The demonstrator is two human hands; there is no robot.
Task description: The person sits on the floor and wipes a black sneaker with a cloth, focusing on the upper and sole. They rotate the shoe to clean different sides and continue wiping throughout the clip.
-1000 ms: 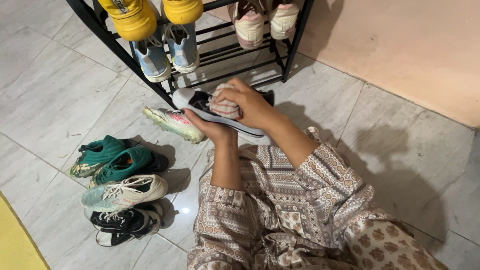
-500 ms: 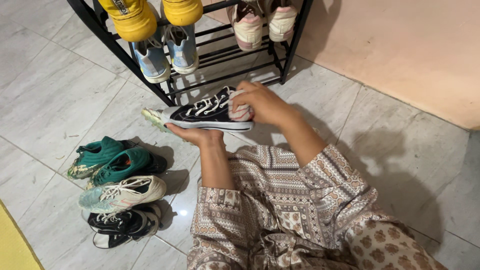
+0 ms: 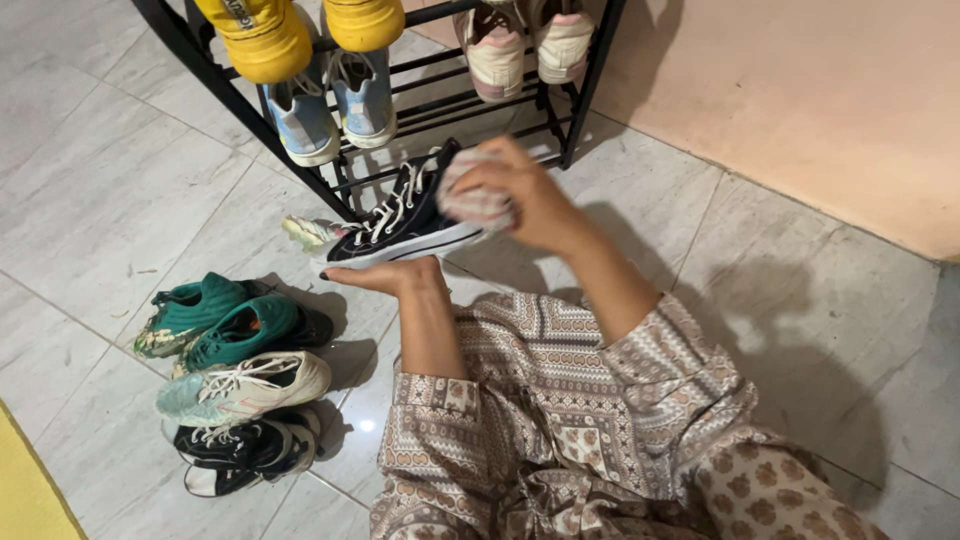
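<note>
Black sneaker (image 3: 400, 222): held above the floor, just in front of the rack's lower bars; toe to the left, heel tipped up toward the right; white laces and white sole edge showing.
Floor (image 3: 120, 190): pale grey tiles, lightly littered with small specks at the left.
Wall (image 3: 800, 90): peach-coloured, far right, meeting the floor along a diagonal line.
Shoe rack (image 3: 590, 60): black metal frame, far centre; lower bars bare just behind the held sneaker.
Patterned garment (image 3: 570, 420): brown and cream print covering both arms and lap, near centre.
Yellow mat (image 3: 25, 490): corner only, near left edge.
Row of shoes on floor: green pair (image 3: 230, 322), white-and-mint shoe (image 3: 245, 385), black shoe (image 3: 245, 445), all near left, well apart from the hands.
Rack contents: yellow pair (image 3: 300, 28) on top, light blue pair (image 3: 335, 105) below, pink-and-cream pair (image 3: 525, 40) at the right.
Pale cleat (image 3: 312, 232): on the floor, partly hidden behind the sneaker's toe.
Left hand (image 3: 385, 275): palm up under the sole, fingers curled along its edge, bearing the sneaker.
Right hand (image 3: 515, 200): fingers clamped on the striped cloth, pressed at the heel end; slightly blurred.
Striped cloth (image 3: 472, 198): bunched, pinkish with pale stripes, touching the sneaker's heel.
Progress, judged: wiping under way on one sneaker; four floor shoes and the cleat not yet in hand; nothing blocks the rack's lower bars.
</note>
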